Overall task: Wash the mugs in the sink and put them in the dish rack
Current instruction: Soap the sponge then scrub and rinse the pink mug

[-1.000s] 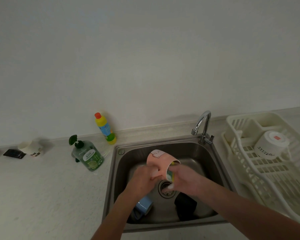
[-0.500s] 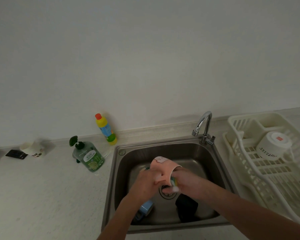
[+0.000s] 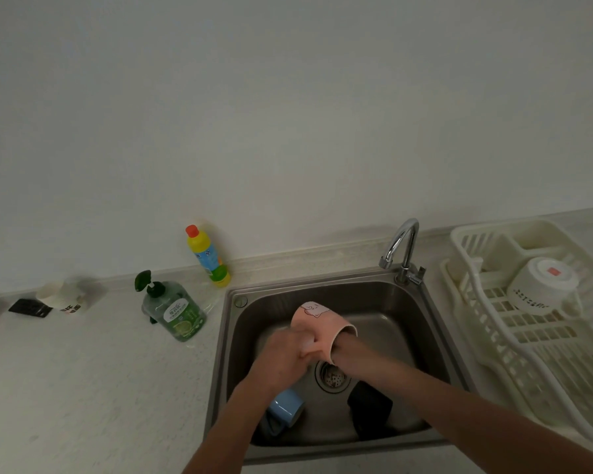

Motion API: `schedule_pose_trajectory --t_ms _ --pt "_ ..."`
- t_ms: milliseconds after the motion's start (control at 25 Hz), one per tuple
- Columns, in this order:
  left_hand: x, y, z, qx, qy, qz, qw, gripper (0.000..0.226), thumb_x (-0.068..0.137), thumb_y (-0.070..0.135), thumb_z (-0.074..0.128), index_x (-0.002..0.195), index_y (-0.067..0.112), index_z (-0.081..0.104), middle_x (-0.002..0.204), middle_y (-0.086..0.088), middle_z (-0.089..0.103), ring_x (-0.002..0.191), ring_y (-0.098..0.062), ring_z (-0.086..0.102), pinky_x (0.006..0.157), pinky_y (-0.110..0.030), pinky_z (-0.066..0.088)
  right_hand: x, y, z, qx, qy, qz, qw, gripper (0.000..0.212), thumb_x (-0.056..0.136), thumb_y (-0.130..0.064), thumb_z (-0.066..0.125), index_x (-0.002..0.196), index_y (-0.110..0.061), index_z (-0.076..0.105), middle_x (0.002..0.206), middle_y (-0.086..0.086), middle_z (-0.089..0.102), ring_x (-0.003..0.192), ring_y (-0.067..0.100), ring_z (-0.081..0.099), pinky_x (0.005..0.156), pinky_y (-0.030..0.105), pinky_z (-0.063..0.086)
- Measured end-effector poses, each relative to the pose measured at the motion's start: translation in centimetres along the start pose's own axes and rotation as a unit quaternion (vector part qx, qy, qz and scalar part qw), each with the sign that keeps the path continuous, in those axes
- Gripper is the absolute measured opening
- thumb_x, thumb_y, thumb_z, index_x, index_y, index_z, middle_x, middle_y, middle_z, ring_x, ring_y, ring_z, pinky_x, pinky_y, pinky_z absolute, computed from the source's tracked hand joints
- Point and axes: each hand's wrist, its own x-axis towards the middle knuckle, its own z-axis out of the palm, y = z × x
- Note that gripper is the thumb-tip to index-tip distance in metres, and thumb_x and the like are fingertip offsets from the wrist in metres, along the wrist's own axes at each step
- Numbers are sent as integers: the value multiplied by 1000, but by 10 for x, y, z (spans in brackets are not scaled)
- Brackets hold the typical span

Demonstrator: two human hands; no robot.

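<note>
Pink ceramic mug mid-frame, axis tilted, mouth lower-right; left hand grips wall; right hand buried inside, grip unseen.

Plain pale wall unbroken above, dim even light, meeting a speckled light counter along a low raised backsplash strip at its rear edge.
</note>
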Motion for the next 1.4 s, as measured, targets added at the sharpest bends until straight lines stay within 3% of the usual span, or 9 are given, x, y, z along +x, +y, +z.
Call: schedule_pose_trajectory --t_ms 200,320,440,600,840,1040,1200,1280,1400 --pt "-2 -23 -5 -14 15 -18 1000 18 92 38 63 94 21 64 95 7 62 86 -8 57 80 -25 46 -29 10 -21 -71 30 -25 997 27 101 -21 53 127 -20 57 124 5 60 112 24 59 87 38 52" --pt "3 -15 -1 -3 -7 4 1000 25 93 43 60 93 18 62 95 5 64 85 -9 56 79 -26 48 -13 14 -16 -226 7 -64 972 54 95 -33 61 143 -14 45 141 13 51 131 32 48 105 40 40" --pt "8 -3 5 11 -9 25 1000 21 96 41 55 88 21 58 91 5 60 79 -7 50 75 -22 42 -22 7 -7 52 -3 -39 998 83 89 -38 70 154 -11 26 158 13 28 146 25 26 116 31 21" --pt "7 -11 0 -28 1 18 999 24 92 36 63 76 28 47 80 13 50 72 -5 45 67 -18 34 -30 12 -20 31 48 -12 998 43 92 -3 63 134 -6 53 125 8 59 102 -3 61 87 18 52" --pt "5 -15 6 -8 -17 16 1000 18 95 36 59 95 18 63 96 4 64 86 -10 58 80 -26 48 -17 29 12 -127 18 -15 992 58 95 -35 59 149 -33 37 146 -5 43 131 21 44 114 55 30" --pt "8 -8 5 -2 4 32 999 24 92 39 59 88 15 62 91 0 64 82 -14 56 74 -28 44 -14 13 1 51 120 -17 991 43 86 -27 71 127 -28 57 122 7 60 106 19 59 90 28 52" --pt "6 -19 -8 -6 11 28 1000 15 93 34 63 93 19 64 95 4 65 84 -9 58 77 -23 45 -39 33 17 -32 139 -77 987 32 91 -42 65 122 -44 59 133 -1 57 124 17 54 107 40 45" --pt "6 -20 -12 34 2 15 999 16 94 36 61 97 20 62 98 3 65 88 -11 59 78 -23 44 -37 28 10 -70 78 -48 993 23 100 -26 53 121 -36 59 125 -2 60 115 14 57 100 24 45" --pt "4 -13 -5 44 2 24 999 20 98 39 55 101 20 61 101 2 65 90 -10 57 76 -17 36 -39 2 -14 -118 19 -42 992 56 100 -16 48 153 -27 31 155 2 37 140 23 39 116 48 28"
